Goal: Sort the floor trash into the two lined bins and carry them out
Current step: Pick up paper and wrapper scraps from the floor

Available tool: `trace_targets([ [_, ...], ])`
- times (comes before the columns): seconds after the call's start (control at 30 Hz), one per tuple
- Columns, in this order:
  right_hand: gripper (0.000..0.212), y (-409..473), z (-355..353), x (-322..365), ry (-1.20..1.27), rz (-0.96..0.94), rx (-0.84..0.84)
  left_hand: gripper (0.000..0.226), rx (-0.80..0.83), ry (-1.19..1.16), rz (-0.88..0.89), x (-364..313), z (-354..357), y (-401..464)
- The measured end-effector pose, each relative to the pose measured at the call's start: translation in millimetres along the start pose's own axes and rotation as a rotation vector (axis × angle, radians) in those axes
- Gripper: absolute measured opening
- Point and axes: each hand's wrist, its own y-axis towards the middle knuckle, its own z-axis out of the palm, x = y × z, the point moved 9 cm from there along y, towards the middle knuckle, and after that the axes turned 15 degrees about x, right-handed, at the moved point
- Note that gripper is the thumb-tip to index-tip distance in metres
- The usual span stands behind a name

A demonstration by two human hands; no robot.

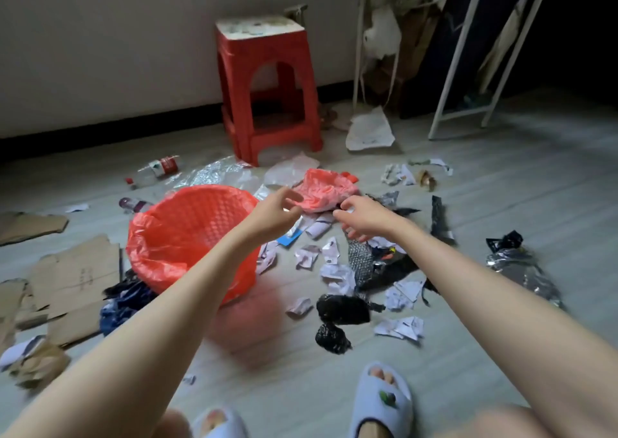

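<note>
A bin lined with a red bag (187,237) stands on the floor at centre left. Just beyond it lies a loose crumpled red bag (326,186). My left hand (276,211) reaches out above the bin's right rim, fingers spread and relaxed, with the fingertips at the loose bag's near edge. My right hand (361,220) hovers beside it with loosely curled fingers and holds nothing. Torn paper scraps (334,270), black plastic bags (341,308) and a bubble-wrap strip (359,260) litter the floor under my right arm. Two plastic bottles (157,168) lie behind the bin.
Flattened cardboard (77,277) covers the floor at left. A red plastic stool (267,93) stands by the wall. White rack legs (458,69) and hanging clutter fill the back right. Silver foil wrap (521,270) lies at right. My slippered feet (384,401) are at the bottom.
</note>
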Motion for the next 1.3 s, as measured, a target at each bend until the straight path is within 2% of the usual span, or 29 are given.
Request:
trace_targets([
  [0.13, 0.021, 29.2, 0.2, -43.7, -0.119, 0.078, 0.055, 0.032, 0.16, 0.067, -0.05, -8.4, 53.2, 47.7],
  [0.23, 0.038, 46.0, 15.0, -69.0, -0.165, 0.129, 0.119, 0.034, 0.259, 0.098, -0.103, 18.0, 88.2, 67.8],
  [0.3, 0.042, 104.3, 21.1, -113.2, -0.176, 0.208, 0.161, 0.036, 0.337, 0.116, -0.191, 73.7, 128.3, 123.9],
  [0.4, 0.042, 118.2, 34.0, -142.8, -0.223, 0.253, 0.185, 0.04, 0.394, 0.17, -0.214, 110.5, 153.4, 127.5],
  [0.5, 0.043, 148.9, 66.5, -201.3, -0.252, 0.392, 0.29, 0.047, 0.476, 0.156, -0.325, 178.2, 188.5, 135.1],
  [0.57, 0.059, 159.0, 97.1, -241.2, -0.281, 0.492, 0.36, 0.053, 0.514, 0.137, -0.433, 224.4, 210.6, 127.8],
  [0.63, 0.081, 160.7, 116.4, -260.0, -0.276, 0.514, 0.343, 0.064, 0.541, 0.135, -0.497, 251.4, 224.8, 119.4],
  [0.67, 0.084, 164.8, 124.5, -268.2, -0.267, 0.517, 0.322, 0.07, 0.562, 0.127, -0.518, 263.3, 233.9, 119.1],
  [0.77, 0.078, 170.1, 137.1, -269.8, -0.362, 0.5, 0.233, 0.081, 0.523, 0.094, -0.567, 274.8, 247.7, 117.5],
  [0.87, 0.065, 175.9, 139.2, -266.2, -0.4, 0.453, 0.132, 0.071, 0.392, 0.055, -0.61, 272.2, 253.1, 118.3],
  [1.03, 0.05, 179.7, 147.1, -266.3, -0.368, 0.384, 0.062, 0.082, 0.359, 0.126, -0.542, 260.8, 270.5, 131.0],
  [1.1, 0.044, 177.6, 152.3, -267.2, -0.324, 0.367, 0.037, 0.071, 0.344, 0.149, -0.509, 253.2, 275.1, 134.8],
  [1.23, 0.027, 174.4, 147.4, -269.1, -0.257, 0.316, -0.013, 0.024, 0.34, 0.069, -0.54, 260.2, 275.4, 137.5],
  [1.3, 0.024, 173.7, 130.2, -264.0, -0.31, 0.272, -0.109, 0.019, 0.351, 0.012, -0.553, 270.1, 267.9, 137.9],
])
